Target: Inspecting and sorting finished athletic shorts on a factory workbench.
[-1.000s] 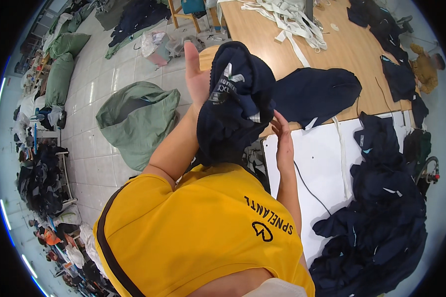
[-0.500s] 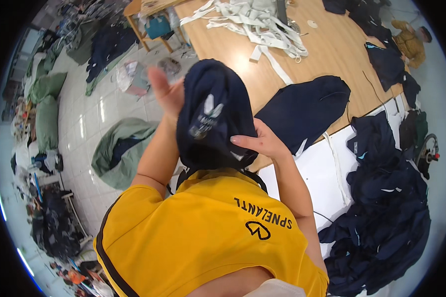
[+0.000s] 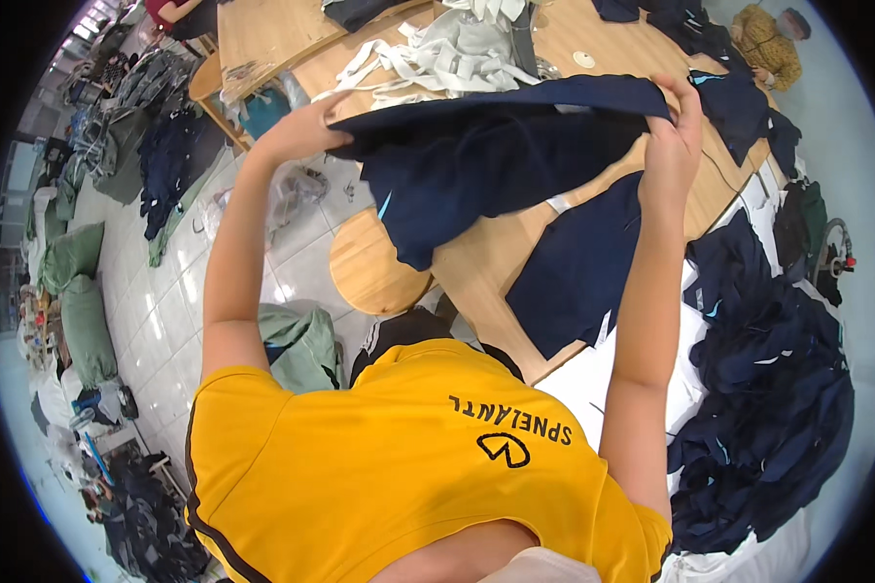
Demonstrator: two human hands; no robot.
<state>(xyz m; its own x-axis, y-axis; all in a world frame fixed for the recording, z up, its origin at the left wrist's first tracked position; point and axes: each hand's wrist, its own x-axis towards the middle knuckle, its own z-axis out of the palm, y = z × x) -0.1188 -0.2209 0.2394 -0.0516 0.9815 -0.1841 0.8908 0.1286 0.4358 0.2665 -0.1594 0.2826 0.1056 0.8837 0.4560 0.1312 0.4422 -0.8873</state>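
Observation:
A navy cloth garment piece (image 3: 515, 155) is stretched out sideways between my two hands, above the wooden table (image 3: 481, 277). Its top edge is pulled nearly straight and the lower part hangs down in loose folds, with a small light-blue mark near its left side. My left hand (image 3: 306, 128) grips the left end, some of its fingers hidden by the cloth. At the other end, my right hand (image 3: 673, 136) is closed on the upper corner. A second navy garment piece (image 3: 578, 282) lies flat on the table below my right forearm.
White fabric strips (image 3: 447, 53) are heaped at the table's far side. A large navy garment pile (image 3: 763, 379) lies at the right. A round wooden stool (image 3: 374, 262) and green sack cloth (image 3: 301, 350) stand left of the table. Another person (image 3: 768, 44) is at the far right.
The navy piece was bunched close to my body; now it is spread wide and farther forward. My hands have moved apart, and the left one, formerly spread, has closed on the cloth.

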